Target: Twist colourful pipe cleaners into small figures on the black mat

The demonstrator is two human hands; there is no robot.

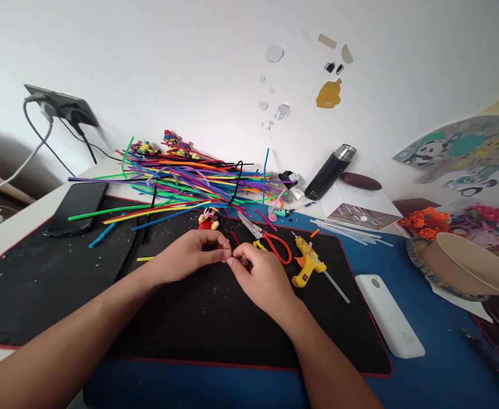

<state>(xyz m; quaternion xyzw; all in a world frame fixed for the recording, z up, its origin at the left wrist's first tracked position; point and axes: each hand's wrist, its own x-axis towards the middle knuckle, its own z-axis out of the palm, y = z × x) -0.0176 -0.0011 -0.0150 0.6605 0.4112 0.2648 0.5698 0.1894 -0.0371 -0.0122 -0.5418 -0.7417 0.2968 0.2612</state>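
Two-handed fingertip pinch, left hand [198,250] against right hand [261,271], contents indiscernible. Near far edge of black desk mat [215,326]: small figure [207,224], probably light, soft; best held around red body.

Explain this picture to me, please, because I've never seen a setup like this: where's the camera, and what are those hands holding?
There's no machine here, just a person's bare left hand and right hand. The single picture comes from a camera worn on the head, looking forward and down. The fingertips are pinched close together above a black mat; anything between them is too small to make out. Beyond the hands lie a heap of colourful fuzzy stems and a small figure. Scissors and a yellow glue gun lie beside the right hand.
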